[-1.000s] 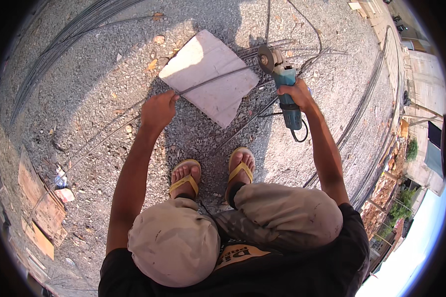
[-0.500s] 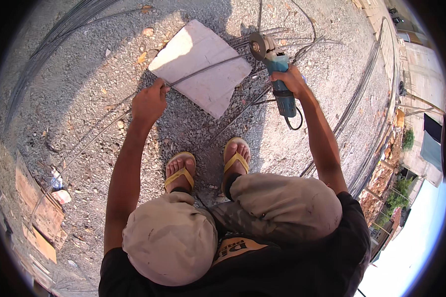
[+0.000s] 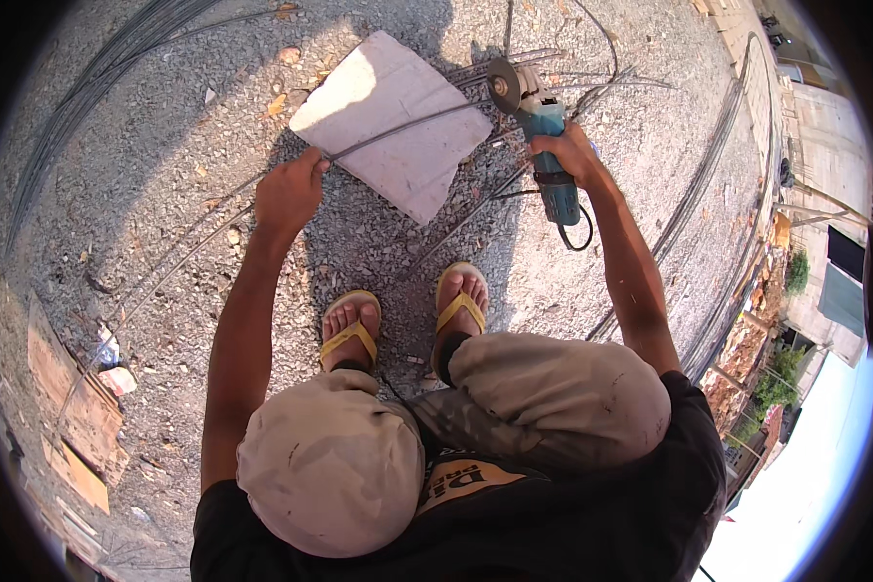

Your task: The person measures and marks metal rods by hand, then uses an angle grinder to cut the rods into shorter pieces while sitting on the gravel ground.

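My left hand [image 3: 289,194] is closed around a thin steel rod [image 3: 398,134], at the near left edge of a pale, broken-edged slab [image 3: 383,82]. The rod lies slantwise over the slab and passes its right edge. In my right hand [image 3: 567,153] is a teal angle grinder [image 3: 556,189], gripped by its body just right of the slab. The grinder's cutting disc [image 3: 502,85] points up and away, close to the rod's far end but apart from it. Whether the disc is spinning I cannot tell. A black cord [image 3: 582,236] loops from the grinder's rear.
Gravel [image 3: 359,242] covers the ground. Long rod bundles curve along the far left [image 3: 97,78] and right [image 3: 708,184]. More rods [image 3: 611,85] lie behind the grinder. Brown boards [image 3: 68,388] are at the left. My sandalled feet [image 3: 461,301] stand before the slab.
The view has shifted slightly, so slab and feet appear a little higher. Both hands keep their holds, with the grinder still beside the slab.
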`<state>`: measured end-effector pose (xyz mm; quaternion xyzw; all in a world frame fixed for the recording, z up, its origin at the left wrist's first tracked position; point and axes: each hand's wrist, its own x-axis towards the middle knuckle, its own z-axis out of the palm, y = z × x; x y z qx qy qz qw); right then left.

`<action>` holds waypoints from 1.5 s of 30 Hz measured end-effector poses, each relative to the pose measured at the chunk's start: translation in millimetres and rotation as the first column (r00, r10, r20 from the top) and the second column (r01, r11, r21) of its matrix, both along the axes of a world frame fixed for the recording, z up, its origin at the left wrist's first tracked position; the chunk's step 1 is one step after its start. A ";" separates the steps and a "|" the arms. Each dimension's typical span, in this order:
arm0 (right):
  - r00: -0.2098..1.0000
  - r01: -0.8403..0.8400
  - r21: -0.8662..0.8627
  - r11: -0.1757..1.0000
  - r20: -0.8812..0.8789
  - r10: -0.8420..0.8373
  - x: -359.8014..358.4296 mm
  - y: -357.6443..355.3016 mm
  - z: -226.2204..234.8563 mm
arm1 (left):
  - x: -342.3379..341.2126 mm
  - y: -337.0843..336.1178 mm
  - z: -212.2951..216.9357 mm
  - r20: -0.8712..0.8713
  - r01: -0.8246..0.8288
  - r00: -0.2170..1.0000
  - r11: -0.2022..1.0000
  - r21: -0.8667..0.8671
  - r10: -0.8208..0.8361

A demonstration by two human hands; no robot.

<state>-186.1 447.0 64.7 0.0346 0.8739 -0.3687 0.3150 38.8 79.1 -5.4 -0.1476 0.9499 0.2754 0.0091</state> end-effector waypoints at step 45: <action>0.998 -0.058 0.017 0.998 0.019 0.058 8.7 5.7 7.4 | -2.9 -2.9 6.8 0.066 -0.052 0.997 0.995 0.087 0.046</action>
